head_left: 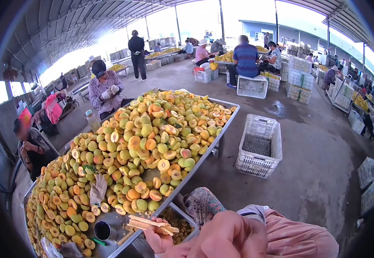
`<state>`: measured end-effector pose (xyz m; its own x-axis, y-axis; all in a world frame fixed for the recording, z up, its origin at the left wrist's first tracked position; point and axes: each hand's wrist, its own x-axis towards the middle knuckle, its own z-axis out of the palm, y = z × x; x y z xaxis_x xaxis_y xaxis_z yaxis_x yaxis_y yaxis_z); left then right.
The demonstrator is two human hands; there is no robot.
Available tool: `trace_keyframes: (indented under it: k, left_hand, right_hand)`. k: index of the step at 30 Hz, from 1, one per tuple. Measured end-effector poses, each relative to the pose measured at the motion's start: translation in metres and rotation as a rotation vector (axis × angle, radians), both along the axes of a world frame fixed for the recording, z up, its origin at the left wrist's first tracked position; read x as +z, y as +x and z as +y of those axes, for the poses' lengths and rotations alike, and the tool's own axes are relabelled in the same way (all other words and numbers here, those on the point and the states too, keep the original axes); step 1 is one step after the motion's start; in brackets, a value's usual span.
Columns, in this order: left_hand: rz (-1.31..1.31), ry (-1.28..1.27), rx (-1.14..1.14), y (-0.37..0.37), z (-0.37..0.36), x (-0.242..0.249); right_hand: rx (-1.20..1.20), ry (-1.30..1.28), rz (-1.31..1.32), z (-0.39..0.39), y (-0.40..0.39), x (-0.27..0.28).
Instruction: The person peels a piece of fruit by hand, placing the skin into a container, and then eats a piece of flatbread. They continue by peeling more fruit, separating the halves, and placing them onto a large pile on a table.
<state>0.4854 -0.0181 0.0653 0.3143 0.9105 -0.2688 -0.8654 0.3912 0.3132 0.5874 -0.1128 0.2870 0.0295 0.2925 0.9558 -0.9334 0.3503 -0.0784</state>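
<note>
My left hand is closed around some pale, tan, strip-like pieces by the near edge of the metal table; I cannot make out what they are. Close to the camera, my right hand has its fingers curled, and whatever may be in them is hidden. Halved apricot-like fruit with yellow-green skins lies heaped on the table. A work glove rests on the pile. Nearer me stand a dark cup and a green-handled tool. Below the table edge, a bin contains what look like fruit pits.
A white plastic crate stands on the concrete floor to the right of the table. Across the table sit a person in a checked shirt and another person. Farther back are more workers, tables and stacked crates.
</note>
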Motion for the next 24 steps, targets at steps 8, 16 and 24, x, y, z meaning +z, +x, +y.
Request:
trace_keyframes:
  k: [8, 16, 24]
  left_hand:
    - [0.008, -0.1, 0.033, 0.006, -0.005, 0.015]
    - [0.04, -0.043, 0.033, -0.003, -0.001, 0.013]
    - [0.029, 0.098, 0.03, -0.013, 0.004, 0.027]
  right_hand:
    - [-0.005, 0.012, 0.03, -0.001, -0.003, 0.008]
    - [0.039, 0.073, 0.03, 0.018, -0.012, 0.001]
    - [-0.301, -0.768, -0.416, 0.035, 0.014, -0.054]
